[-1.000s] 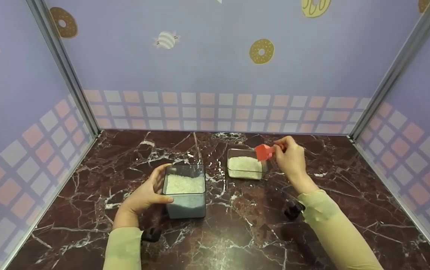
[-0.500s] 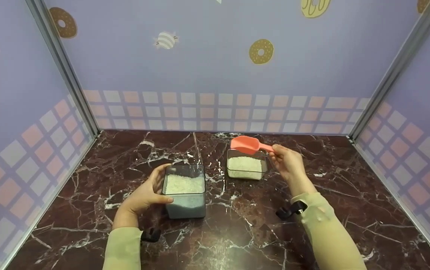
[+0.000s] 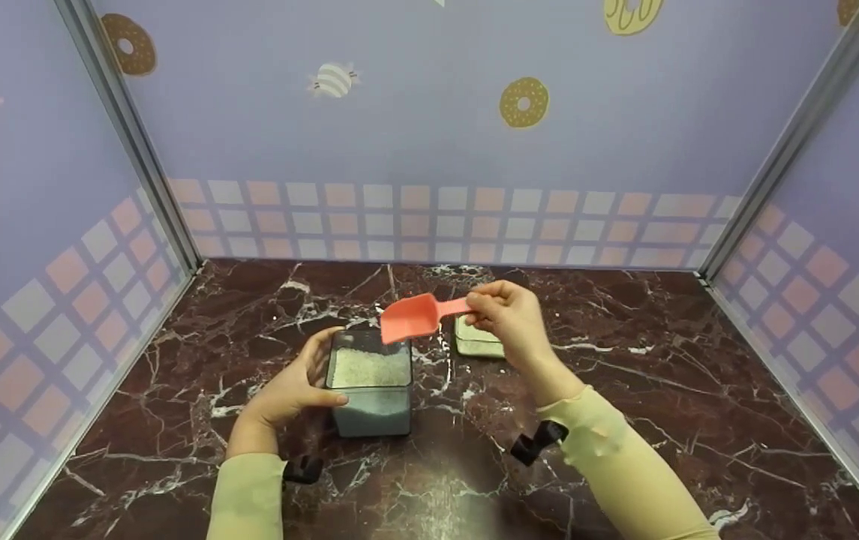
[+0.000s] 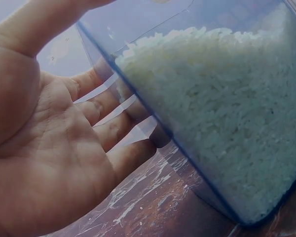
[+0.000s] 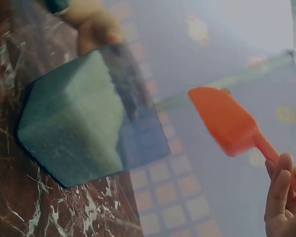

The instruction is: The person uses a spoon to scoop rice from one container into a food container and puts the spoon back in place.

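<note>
My left hand [image 3: 288,391] holds a clear, bluish square container [image 3: 373,412] at its left side, thumb along the front and fingers at the back. White rice [image 4: 222,103] partly fills it, heaped unevenly below the rim. My right hand [image 3: 515,319] pinches the handle of a red-orange scoop [image 3: 408,318]. The scoop's bowl is above the container's back right rim and looks empty in the head view. In the right wrist view, the scoop [image 5: 222,121] is up off the container, with its open end toward it.
Partly hidden behind my right hand, a smaller clear container [image 3: 479,343] of rice stands on the dark marbled table [image 3: 467,465]. Scattered white grains lie between the two containers. Patterned panels [image 3: 429,135] enclose the back and both sides.
My right hand has carried the scoop up from over the smaller container and left to the larger one, turning its bowl leftward. The left hand and its container have stayed in place.
</note>
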The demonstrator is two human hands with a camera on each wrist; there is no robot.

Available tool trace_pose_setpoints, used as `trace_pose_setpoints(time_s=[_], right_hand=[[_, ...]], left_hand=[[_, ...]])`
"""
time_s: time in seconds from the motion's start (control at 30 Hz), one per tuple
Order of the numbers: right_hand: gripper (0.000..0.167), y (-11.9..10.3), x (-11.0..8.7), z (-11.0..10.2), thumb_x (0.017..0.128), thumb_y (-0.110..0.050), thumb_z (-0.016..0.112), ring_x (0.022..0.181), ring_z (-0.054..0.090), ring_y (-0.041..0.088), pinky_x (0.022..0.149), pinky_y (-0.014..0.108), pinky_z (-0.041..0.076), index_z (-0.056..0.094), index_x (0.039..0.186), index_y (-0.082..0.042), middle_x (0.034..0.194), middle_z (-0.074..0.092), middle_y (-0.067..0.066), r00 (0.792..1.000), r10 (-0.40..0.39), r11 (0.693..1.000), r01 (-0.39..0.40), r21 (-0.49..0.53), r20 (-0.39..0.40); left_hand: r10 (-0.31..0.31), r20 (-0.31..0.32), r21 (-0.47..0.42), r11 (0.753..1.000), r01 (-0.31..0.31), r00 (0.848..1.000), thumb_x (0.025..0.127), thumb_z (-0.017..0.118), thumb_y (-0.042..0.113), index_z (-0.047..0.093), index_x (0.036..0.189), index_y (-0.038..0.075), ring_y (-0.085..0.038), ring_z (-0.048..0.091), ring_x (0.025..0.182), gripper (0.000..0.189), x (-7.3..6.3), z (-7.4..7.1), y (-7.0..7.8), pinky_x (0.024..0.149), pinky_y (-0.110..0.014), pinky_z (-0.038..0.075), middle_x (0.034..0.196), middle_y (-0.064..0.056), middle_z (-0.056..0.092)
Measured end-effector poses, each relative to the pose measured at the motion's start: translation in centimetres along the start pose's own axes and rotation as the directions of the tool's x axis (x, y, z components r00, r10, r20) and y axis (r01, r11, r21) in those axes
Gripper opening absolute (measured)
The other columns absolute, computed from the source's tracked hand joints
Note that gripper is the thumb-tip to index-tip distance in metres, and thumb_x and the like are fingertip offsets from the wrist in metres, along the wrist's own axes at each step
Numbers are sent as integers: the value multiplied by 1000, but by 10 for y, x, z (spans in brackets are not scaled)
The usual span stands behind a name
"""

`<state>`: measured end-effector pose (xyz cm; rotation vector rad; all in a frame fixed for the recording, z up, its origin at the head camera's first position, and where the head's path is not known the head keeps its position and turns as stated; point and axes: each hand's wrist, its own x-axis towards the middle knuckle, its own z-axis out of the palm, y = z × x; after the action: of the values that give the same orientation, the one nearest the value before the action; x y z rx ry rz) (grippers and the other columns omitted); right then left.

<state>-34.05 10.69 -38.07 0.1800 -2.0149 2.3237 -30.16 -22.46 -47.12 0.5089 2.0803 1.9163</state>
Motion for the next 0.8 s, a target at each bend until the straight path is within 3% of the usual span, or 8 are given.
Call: trace_pose_setpoints(time_s=[0.13,0.23,0.3,0.43,0.53,0.6,0.67,0.8], right_hand=[[14,-1,-13,20,90,6,68,58,64,12,56,23,58,66,102,11,74,68,4,983,-164,964,178,-197,81],[10,-1,-22,33,90,5,69,58,59,11,53,20,53,66,99,7,76,66,8,931,-304,859,360,-365,204],[7,0,-27,42,91,4,69,58,57,10,51,17,49,65,97,4,76,68,9,861,-399,717,508,-478,315],[6,1,-37,59,93,-2,69,57,62,15,50,23,52,63,95,-2,75,71,8,682,-511,356,722,-594,523],[9,0,-42,70,95,-7,69,58,66,20,51,30,54,60,95,-6,72,71,6,619,-499,201,763,-614,606],[11,2,-43,74,95,-7,70,60,69,23,52,34,56,59,94,-6,73,72,7,608,-475,159,770,-618,636],[11,4,-43,76,95,-5,69,61,70,25,53,35,56,58,95,-6,74,72,8,615,-445,149,767,-624,651],[9,13,-40,75,93,-1,68,64,72,25,55,36,58,60,95,-4,77,74,9,660,-417,222,740,-635,625]], left_hand=[[10,9,-5,1000,-10,1000,79,80,1,6,163,13,-38,-13,160,113,1,0,-1,129,-61,-4,174,-16,-10],[19,13,-14,1000,-19,1000,79,80,0,6,163,12,-38,-12,161,113,2,-1,-1,129,-60,-3,174,-16,-7],[22,12,-13,1000,-22,1000,79,80,0,6,163,12,-38,-12,161,113,2,-1,-1,129,-60,-3,174,-16,-7],[15,7,-5,1000,-15,1000,78,80,-1,7,163,10,-38,-13,160,113,2,-1,-1,129,-61,-3,174,-16,-9],[13,7,-8,1000,-13,1000,77,80,0,7,163,11,-37,-14,161,113,2,-1,-1,129,-59,-2,174,-16,-10],[14,8,-10,1000,-14,1000,77,80,0,7,163,11,-37,-14,161,113,2,-1,0,130,-59,-1,174,-16,-10],[13,8,-8,1000,-13,1000,77,81,1,7,163,11,-37,-14,161,114,2,-1,0,129,-59,-1,174,-16,-10],[6,5,5,1000,-6,1000,77,81,2,6,163,10,-38,-15,160,114,2,-1,-1,128,-63,-4,174,-17,-11]])
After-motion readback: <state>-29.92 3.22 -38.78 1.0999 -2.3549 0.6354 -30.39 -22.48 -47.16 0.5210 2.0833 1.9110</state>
